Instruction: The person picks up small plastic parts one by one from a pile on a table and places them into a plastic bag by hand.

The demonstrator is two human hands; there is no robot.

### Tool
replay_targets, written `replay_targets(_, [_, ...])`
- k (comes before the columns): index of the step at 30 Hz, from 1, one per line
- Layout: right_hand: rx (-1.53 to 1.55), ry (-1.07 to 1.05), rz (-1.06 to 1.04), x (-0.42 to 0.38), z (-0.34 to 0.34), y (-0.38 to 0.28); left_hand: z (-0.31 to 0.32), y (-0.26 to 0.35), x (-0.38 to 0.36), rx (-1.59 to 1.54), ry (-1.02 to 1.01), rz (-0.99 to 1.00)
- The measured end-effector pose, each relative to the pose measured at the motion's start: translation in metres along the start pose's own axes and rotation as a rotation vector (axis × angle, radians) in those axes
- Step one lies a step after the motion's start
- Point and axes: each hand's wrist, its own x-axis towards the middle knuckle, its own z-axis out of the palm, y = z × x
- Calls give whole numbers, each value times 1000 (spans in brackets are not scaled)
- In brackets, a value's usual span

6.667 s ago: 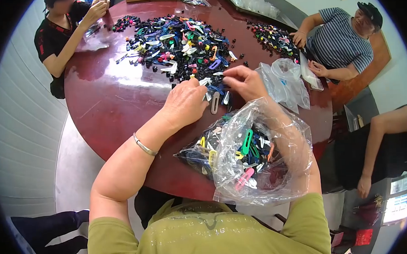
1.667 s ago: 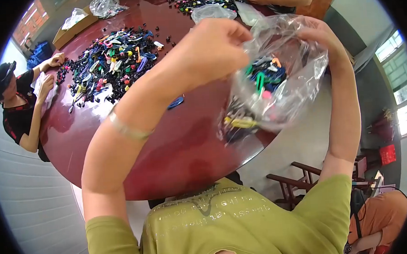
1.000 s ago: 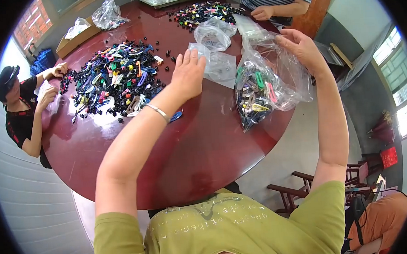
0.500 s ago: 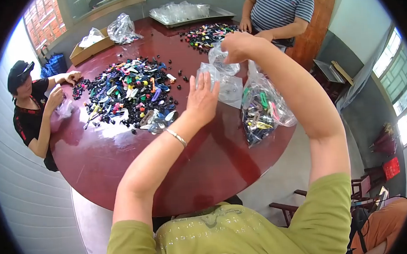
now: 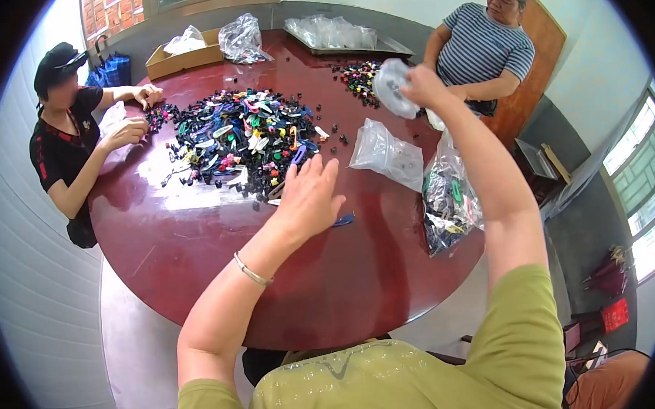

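Observation:
My left hand reaches over the near edge of a large mixed pile of hair clips, palm down with its fingers stretched out and nothing gripped. A blue clip lies on the table beside its thumb. Farther right, my right hand pinches a clear plastic bag, raised and rounded in shape. Between my hands lies another clear plastic bag, flat on the table. A filled clear bag of hair clips rests below my right forearm, near the table's right edge.
The round red table carries a second clip pile before a person in stripes. At left, a person in black handles small dark pieces. A cardboard box and a metal tray with clear bags stand at the back.
My right hand has lifted one clear bag from the table, while another stays lying there. My left hand has drawn back from the bags towards the large pile.

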Motion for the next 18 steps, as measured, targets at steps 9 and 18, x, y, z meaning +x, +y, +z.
replay_targets(9, [324,225,-332,-78,-117,-157,-31,3,16,-414,660,-45])
replay_targets(18, [687,206,-380,-120,-134,-215,-106,-14,-40,151,463,-9])
